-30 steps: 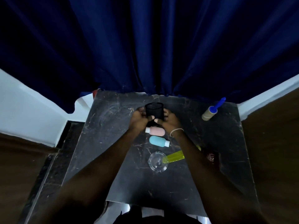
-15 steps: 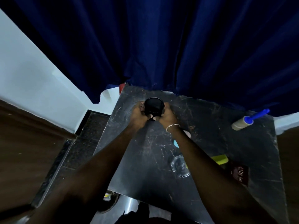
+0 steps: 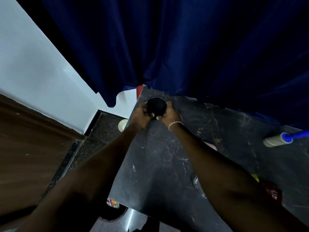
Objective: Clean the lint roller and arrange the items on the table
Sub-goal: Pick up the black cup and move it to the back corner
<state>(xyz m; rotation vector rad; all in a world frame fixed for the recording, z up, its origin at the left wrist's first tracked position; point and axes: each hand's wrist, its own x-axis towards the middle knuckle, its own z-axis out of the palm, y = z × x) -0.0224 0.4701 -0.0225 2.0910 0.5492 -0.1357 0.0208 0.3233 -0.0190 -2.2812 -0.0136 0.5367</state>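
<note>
At the far left corner of the desk, the left hand grips a black cup, its fingers curled round the cup's left side. The cup sits upright between both hands, its inside too dark to show any contents. The right hand grips the cup's right side, fingers curled. Well apart, near the right edge, the lint roller lies on its side.
</note>
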